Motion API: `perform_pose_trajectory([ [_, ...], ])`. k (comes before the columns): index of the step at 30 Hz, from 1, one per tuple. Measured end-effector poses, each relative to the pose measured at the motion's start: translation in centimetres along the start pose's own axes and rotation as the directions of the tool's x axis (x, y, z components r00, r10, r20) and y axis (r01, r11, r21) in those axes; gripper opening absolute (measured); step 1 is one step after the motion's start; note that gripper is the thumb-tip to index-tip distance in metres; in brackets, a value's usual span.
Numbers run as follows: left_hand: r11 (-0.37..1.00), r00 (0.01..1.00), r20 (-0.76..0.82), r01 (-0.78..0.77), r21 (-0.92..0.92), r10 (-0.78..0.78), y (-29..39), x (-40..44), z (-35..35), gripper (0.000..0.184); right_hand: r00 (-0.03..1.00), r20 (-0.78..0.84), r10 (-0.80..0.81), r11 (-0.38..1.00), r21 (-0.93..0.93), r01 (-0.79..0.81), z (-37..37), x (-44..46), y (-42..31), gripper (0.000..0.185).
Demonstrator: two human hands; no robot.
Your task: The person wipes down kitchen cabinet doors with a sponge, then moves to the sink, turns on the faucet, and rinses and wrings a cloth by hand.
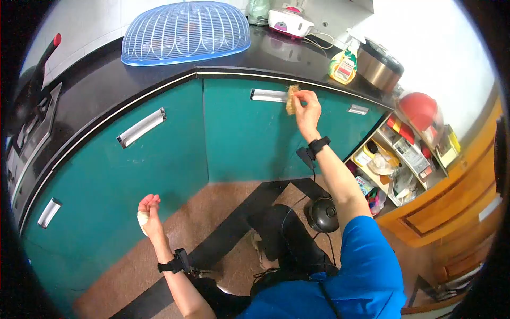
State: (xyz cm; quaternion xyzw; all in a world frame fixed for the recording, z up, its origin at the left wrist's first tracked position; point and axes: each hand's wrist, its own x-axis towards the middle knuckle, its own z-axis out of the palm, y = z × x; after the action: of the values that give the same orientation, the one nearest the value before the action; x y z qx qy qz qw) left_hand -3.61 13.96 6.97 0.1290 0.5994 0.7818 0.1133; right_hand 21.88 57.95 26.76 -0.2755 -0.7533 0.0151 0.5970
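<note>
My right hand (308, 112) pinches a yellowish-brown, rough-looking scrubbing pad (291, 101). The pad is at the right end of a silver handle (268, 95) on a green cabinet door (241, 138), below the black countertop. My left hand (152, 215) hangs lower, in front of the green cabinet on the left. Its fingers are curled around a small whitish thing (142, 219), perhaps a folded cloth, mostly hidden by the hand. Another silver handle (141, 127) is above my left hand, apart from it.
On the black countertop (223, 65) stand a blue mesh food cover (186, 34), a white-and-pink appliance (289, 22), a spray bottle (344, 65) and a metallic cooker (380, 65). A stuffed shelf (380, 186) is at right. A black round pot-like object (322, 215) with cords sits low by my legs.
</note>
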Motion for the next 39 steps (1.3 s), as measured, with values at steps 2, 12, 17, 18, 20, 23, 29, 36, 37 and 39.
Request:
perform_pose_trajectory([
  [2,1.0,1.0,-0.001,0.003,0.015,-0.003,-0.1,-0.2,-0.1,0.024,1.0,0.008,0.009,0.996,-0.089,-0.008,1.1,0.2,1.6,0.006],
  [12,0.999,0.999,0.026,0.039,0.029,-0.039,-1.3,0.4,1.3,0.024,0.937,0.217,-0.275,0.957,-0.029,0.288,5.3,0.9,-2.1,0.011],
  [17,0.998,0.999,-0.019,0.033,0.047,-0.032,-1.2,0.2,-0.5,0.024,0.97,0.188,-0.156,0.981,-0.087,0.175,2.0,1.3,2.2,0.009],
  [18,0.998,0.998,-0.037,0.043,0.034,-0.042,-1.5,0.3,-0.6,0.024,0.962,0.175,-0.21,0.97,-0.087,0.228,2.9,1.1,2.0,0.009],
  [20,0.999,0.999,-0.018,0.051,0.016,-0.051,-2.3,1.0,-0.4,0.024,0.924,0.179,-0.337,0.939,-0.013,0.345,5.7,0.9,-1.4,0.009],
  [23,0.995,0.996,0.016,0.088,0.043,-0.088,-1.4,-0.2,0.5,0.024,0.934,0.257,-0.246,0.967,-0.005,0.256,5.5,0.5,-3.0,0.01],
  [29,0.998,1.0,-0.009,0.03,0.055,-0.029,-0.4,0.0,-0.1,0.027,0.934,0.266,-0.24,0.939,-0.179,0.293,0.7,1.6,2.7,0.007],
  [36,0.998,0.999,0.007,0.05,0.039,-0.051,-1.3,0.5,-1.7,0.027,0.931,0.34,-0.131,0.961,-0.188,0.204,-0.2,-1.5,2.6,0.011],
  [37,0.998,0.999,-0.001,0.05,0.039,-0.05,-1.2,0.6,-1.9,0.027,0.95,0.294,-0.103,0.967,-0.193,0.165,0.3,-1.8,2.7,0.013],
  [39,0.999,0.999,-0.027,0.044,-0.001,-0.044,-1.0,0.5,-2.4,0.026,0.963,0.256,-0.08,0.974,-0.188,0.131,1.5,-2.4,2.1,0.014],
])
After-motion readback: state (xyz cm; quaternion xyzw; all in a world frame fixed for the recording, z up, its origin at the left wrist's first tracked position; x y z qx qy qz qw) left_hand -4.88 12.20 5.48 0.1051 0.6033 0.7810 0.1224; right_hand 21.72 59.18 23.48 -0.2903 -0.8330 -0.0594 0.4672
